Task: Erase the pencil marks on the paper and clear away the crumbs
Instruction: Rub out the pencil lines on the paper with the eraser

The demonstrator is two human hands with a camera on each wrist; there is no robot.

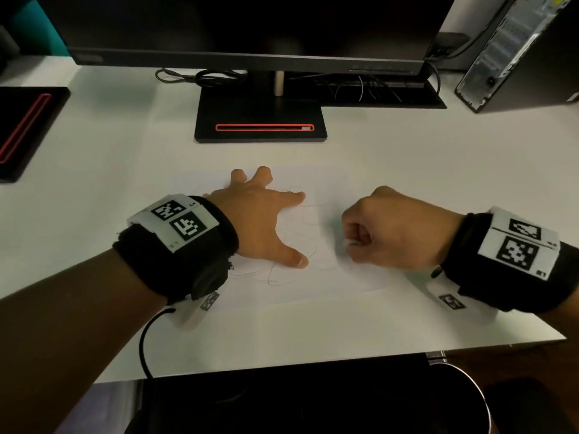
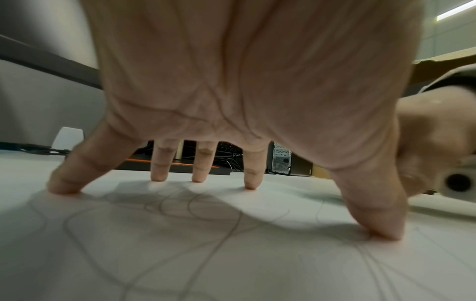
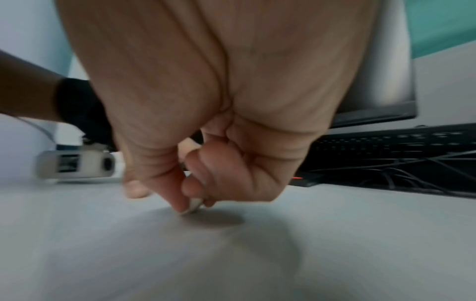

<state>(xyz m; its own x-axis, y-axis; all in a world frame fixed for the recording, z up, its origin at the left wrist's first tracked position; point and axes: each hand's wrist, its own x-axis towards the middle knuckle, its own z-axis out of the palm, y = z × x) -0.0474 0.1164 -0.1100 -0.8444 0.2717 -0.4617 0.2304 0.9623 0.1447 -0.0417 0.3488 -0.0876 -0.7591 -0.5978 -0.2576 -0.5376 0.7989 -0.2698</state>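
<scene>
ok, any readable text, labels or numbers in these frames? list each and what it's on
No legible words or numbers in any view.
Left wrist band: black-and-white square marker codes, no letters.
Right wrist band: the same kind of codes, no letters.
Computer tower: pale label on its side, too blurred to read.
Paper: pencil scribbles only, no writing.

One paper (image 1: pixel 313 292), one eraser (image 3: pixel 193 205), two hands.
</scene>
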